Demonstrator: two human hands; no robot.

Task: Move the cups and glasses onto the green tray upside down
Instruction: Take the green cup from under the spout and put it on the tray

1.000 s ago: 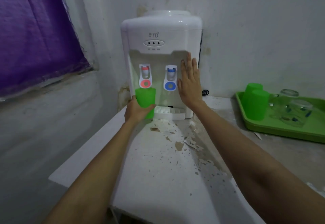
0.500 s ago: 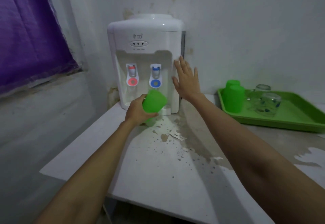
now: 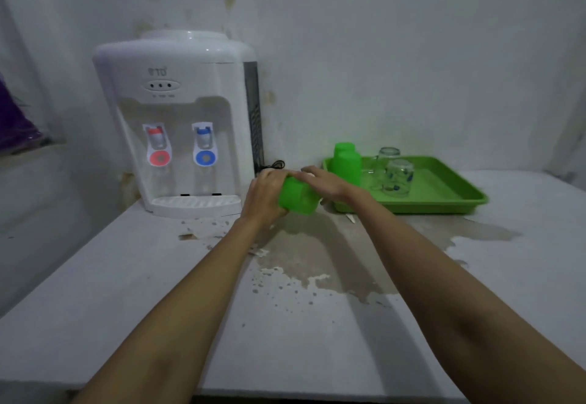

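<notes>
A: Where is the green cup (image 3: 298, 196)?
B: It is held above the bench (image 3: 126, 292), tilted on its side, between the water dispenser (image 3: 177, 124) on the left and the green tray (image 3: 444, 192) on the right, just short of the tray's near left corner.

A: State of each hand?
B: The left hand (image 3: 264, 192) is wrapped around the cup's left end, fingers curled over the wall. The right hand (image 3: 326, 180) lies over the cup's top, fingers extended leftward and resting on it; whether it grips or only touches, I cannot tell.

A: What does the tray carry?
B: 2 green cups (image 3: 347, 162), upside down, one behind the other at the left edge. Just right of them stand 2 clear glasses (image 3: 398, 177), the nearer one with blue markings; both appear inverted, though their transparency makes this uncertain.

A: And the surroundings?
B: The dispenser stands at the far left, with 1 red tap (image 3: 157, 146) and 1 blue tap (image 3: 204, 145). The bench's white surface is peeled in a bare patch (image 3: 317, 261) beneath the forearms. A stained white wall (image 3: 380, 55) lies behind.
</notes>
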